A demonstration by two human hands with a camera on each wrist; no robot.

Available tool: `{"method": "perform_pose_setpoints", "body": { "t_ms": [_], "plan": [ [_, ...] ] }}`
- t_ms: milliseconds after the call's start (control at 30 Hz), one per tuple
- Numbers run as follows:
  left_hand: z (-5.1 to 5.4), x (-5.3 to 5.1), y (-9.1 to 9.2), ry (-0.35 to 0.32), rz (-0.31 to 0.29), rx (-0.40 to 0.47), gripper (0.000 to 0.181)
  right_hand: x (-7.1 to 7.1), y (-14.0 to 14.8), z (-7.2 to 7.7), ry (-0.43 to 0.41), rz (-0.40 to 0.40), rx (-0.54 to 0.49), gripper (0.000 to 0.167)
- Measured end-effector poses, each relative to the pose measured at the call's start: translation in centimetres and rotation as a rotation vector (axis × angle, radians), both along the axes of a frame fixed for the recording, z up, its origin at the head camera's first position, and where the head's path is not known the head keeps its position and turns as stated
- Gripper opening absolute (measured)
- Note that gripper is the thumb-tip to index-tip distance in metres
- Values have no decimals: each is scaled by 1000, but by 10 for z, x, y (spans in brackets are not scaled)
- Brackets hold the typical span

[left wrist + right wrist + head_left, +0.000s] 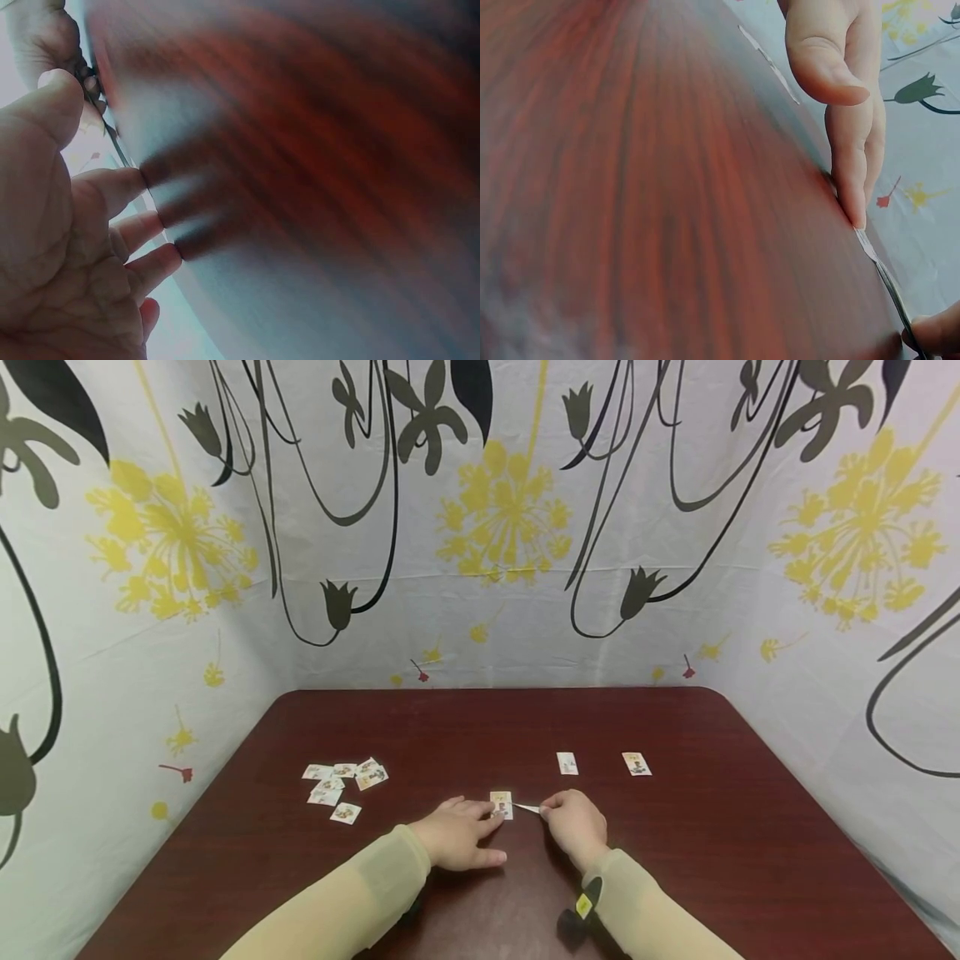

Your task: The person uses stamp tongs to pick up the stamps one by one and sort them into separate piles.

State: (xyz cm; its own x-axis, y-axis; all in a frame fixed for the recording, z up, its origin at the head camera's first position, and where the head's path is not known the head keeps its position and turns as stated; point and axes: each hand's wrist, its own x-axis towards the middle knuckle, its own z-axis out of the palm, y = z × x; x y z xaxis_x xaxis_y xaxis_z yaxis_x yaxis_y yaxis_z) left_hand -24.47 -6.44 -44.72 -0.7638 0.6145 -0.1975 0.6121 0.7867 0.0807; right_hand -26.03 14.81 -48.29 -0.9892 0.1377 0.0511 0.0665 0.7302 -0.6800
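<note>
In the head view my left hand (457,837) lies spread near the middle of the table, fingertips touching a small white picture card (507,802). My right hand (576,828) is just right of it and pinches a thin white card (529,808), seen almost edge-on. That card's left end meets or nearly meets the one on the table. In the left wrist view my left fingers (124,229) are straight, their tips on the tabletop. The right wrist view catches only the fingertips (939,330) of my right hand, holding the dark-looking thin edge (891,294).
Several picture cards (372,775) lie grouped, some overlapping, on the left of the table (465,727). Two separate cards, one (567,763) nearer the middle and another (637,764) farther right, lie beyond my right hand. Patterned cloth (510,635) surrounds the table's far side and both ends.
</note>
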Motion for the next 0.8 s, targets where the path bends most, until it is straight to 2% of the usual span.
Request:
{"method": "perform_pose_setpoints", "body": {
  "t_ms": [800],
  "plan": [
    [3, 0, 0, -27, 6, 8, 69, 3, -1, -4, 63, -2, 22, 12]
  ]
}}
